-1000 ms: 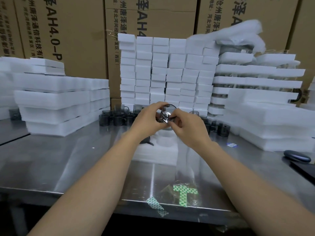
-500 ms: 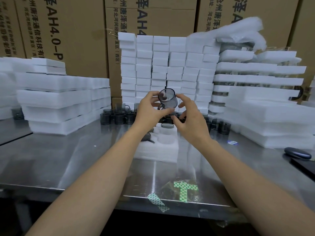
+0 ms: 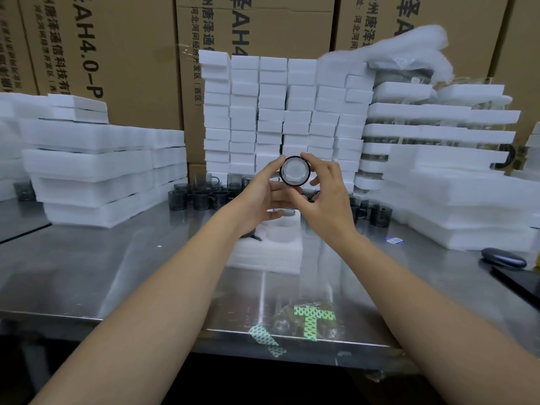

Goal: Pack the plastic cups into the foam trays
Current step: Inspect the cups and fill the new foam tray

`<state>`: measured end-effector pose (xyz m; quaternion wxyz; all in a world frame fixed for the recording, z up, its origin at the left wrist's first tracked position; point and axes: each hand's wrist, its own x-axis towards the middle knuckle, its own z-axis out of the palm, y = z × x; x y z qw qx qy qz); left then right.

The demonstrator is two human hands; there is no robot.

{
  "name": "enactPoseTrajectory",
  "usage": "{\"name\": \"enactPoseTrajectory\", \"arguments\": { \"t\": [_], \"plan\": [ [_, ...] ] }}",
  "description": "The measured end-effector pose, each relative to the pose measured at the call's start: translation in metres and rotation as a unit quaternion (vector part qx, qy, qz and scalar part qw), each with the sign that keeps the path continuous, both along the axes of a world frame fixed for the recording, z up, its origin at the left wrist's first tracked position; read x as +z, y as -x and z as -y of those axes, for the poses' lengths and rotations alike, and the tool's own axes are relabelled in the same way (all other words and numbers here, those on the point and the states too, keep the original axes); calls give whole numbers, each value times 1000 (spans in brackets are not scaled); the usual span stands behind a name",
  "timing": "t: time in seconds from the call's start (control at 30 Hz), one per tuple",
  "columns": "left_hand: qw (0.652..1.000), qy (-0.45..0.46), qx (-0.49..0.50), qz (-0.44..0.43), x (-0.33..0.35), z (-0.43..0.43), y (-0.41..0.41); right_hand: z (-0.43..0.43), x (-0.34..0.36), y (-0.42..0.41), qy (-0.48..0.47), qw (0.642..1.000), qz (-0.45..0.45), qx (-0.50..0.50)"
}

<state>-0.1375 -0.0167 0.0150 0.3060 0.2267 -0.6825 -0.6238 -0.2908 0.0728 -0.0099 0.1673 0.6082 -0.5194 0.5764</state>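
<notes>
One plastic cup (image 3: 295, 171) is up in the air over the middle of the table (image 3: 117, 273), tipped on its side so that a round end faces the camera; whether that end is the mouth or the base I cannot tell. Both hands are on it. The left grip (image 3: 260, 197) pinches it with the thumb on the upper edge and the fingers underneath. The right grip (image 3: 330, 200) clasps the other side, one fingertip on top of the dark rim.

Below the hands lies a foam tray (image 3: 263, 258). The rim of a seated cup (image 3: 280, 211) shows in one of its pockets. Loose cups (image 3: 201, 195), smoky and each with a small side handle, stand in a cluster on the table behind.

The cup looks light, since fingertips alone carry it. Its wall seems thin, smooth and glossy, so it is probably slippery and easy to mark. Hard clear plastic of this kind may crack if squeezed across the middle. The safest hold is likely at the rim and the base, where the round form is stiffest, or by the handle.

The foam looks soft and should yield, so seating the cup probably calls for even pressure on the rim, with the handle lined up first.
</notes>
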Motion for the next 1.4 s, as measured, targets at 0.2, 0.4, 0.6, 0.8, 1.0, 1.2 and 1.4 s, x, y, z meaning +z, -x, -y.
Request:
{"name": "enactPoseTrajectory", "arguments": {
  "t": [0.2,0.4,0.6,0.8,1.0,1.2,1.4],
  "plan": [
    [999,35,17,11,-1,-7,-1,-4,1,-5,-13,999,44,3],
    [997,-1,67,-46,4,-10,0,-1,6,-5,-102,889,387,224],
    [993,49,94,-46,-2,-8,-1,-3,9,5,-265,785,453,330],
    [987,95,126,-41,-3,-10,-2,-4,10,3,-256,790,449,329],
    [984,99,148,-31,-2,-10,-2,-3,9,-1,-251,834,399,287],
    [982,119,142,-44,-5,-14,-3,4,7,4,-288,839,401,231],
    [983,98,155,-27,-7,-7,-3,2,5,5,-269,858,372,228]
  ]
}}
